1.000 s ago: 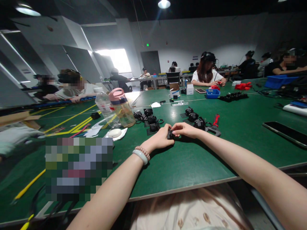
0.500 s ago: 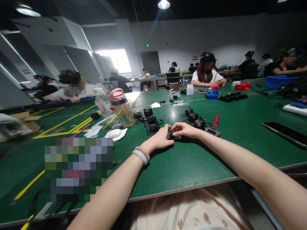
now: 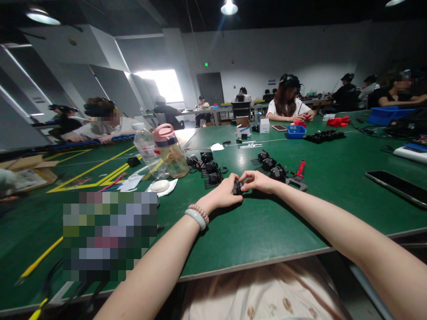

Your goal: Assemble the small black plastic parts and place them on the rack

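A: Status on the black part (image 3: 237,188)?

B: In both hands, just above or on the worktop (image 3: 263,231) (contact underneath is hidden), in front of the person.

A: Grip?

B: Left hand (image 3: 228,190) wraps it, thumb on the near side. Right hand (image 3: 256,181) has thumb and forefinger pinched on its right edge. Both gripping the one piece — neither hand is free.

A: How far along?

B: Mid-way on this piece, by the look of it. Hands are on it, so it isn't finished with. The exact fit is too small and too covered to read.

A: And the others?

B: Left cluster (image 3: 213,178) of similar black units sits just beyond the left hand; right cluster (image 3: 277,172) lies beyond the right one. Several in each, none being handled. Can't tell which group is done and which is waiting — they look much alike from here.

A: Tools?

B: Red-handled tool (image 3: 301,169) lies beside the right cluster, untouched. Pink-lidded bottle (image 3: 173,158) stands past the left cluster, clear of the hands.
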The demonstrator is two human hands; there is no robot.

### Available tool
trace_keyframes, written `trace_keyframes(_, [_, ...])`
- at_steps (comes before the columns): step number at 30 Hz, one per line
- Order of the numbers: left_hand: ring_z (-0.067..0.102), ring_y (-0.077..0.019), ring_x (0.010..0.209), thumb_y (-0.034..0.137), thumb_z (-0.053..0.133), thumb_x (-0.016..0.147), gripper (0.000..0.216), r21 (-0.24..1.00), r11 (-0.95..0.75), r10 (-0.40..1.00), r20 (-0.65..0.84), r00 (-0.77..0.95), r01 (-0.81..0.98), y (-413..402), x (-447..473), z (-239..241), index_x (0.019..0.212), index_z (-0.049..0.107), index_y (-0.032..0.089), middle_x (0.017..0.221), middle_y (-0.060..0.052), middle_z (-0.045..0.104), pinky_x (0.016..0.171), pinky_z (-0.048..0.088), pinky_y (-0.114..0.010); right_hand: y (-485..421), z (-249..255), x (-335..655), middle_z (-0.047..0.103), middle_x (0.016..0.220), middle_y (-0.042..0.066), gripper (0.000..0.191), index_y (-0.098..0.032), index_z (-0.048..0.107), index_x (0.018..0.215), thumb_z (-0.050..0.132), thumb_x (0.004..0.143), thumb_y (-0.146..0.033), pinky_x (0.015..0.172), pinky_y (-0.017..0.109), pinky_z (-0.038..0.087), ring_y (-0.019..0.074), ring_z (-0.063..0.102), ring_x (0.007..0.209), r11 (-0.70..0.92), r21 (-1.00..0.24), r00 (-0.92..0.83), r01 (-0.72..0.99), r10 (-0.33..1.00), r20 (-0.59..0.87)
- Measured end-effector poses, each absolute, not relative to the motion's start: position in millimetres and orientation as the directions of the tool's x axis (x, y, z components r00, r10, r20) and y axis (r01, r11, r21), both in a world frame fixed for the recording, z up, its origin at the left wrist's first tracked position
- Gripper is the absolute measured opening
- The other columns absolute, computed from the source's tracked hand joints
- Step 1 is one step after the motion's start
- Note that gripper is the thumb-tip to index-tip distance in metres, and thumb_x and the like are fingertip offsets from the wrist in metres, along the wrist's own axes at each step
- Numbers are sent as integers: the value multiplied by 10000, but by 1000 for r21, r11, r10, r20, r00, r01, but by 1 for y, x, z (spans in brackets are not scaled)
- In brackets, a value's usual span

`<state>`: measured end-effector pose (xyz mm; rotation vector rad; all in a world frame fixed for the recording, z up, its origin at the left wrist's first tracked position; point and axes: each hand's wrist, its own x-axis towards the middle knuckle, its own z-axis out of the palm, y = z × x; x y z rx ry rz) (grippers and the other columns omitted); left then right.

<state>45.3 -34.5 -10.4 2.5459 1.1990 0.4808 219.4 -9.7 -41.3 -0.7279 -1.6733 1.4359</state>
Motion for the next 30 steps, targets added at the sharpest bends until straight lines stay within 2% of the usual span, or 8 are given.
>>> trace_keyframes(8, [484,-166,730,281,539,588,442,389,-622,775,179,606,679,-33,44,-12,984,385,159,847,-32,482,639,374,-279,-5,-45,218,552,643,-6,298,-114,553,786,662,578,-296,577,231,392,75,494,570,191,-980,-550,-57,813,191])
trace_keyframes(14, [491,-174,755,280,548,579,472,400,-625,772,188,608,670,-32,44,-13,1004,382,159,865,-40,492,665,383,-289,-8,-42,217,524,600,-8,275,-108,557,735,596,640,-363,572,220,386,71,475,556,243,-969,-536,36,823,187])
trace_keyframes(30, [505,-180,784,269,554,581,486,407,-629,768,191,611,663,-30,44,-15,1016,367,159,889,-56,499,695,394,-299,-5,-46,216,516,575,-2,401,-110,549,641,462,700,-497,546,191,348,71,441,539,322,-919,-488,228,855,178])
